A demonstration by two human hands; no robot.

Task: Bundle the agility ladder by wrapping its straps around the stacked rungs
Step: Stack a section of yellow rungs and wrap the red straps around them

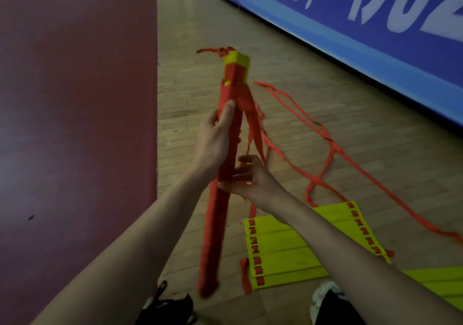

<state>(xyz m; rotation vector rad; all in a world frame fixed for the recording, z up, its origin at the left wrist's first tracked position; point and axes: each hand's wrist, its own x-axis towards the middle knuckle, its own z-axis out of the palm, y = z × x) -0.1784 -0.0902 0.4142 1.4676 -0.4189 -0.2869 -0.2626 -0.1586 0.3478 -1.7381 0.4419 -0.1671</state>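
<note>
Red webbing already covers most of the bundle (218, 224), held up off the wood floor (200, 36) at a slight tilt, w/ only the yellow rung ends (236, 60) bare at the top; left hand (215, 142) grips it mid-length, thumb along the front, fingers curled round the back; right hand (250, 177) sits just below, fingers curled, and appears to pinch the loose strap (254, 127) against the stack, though blur makes the exact hold hard to read. Risks, as I judge them: slack btwn the last turn and the right hand could let the wrap loosen and slide down; trailing straps (327, 137) lie looped and crossed on the floor, so pulling more in may drag a tangle up to the bundle; they also run near the second ladder (288, 249) lying flat close by, so could prob. snag its rungs; w/ one hand steadying a long stack, rungs could fan out if the left hand eases.
</note>
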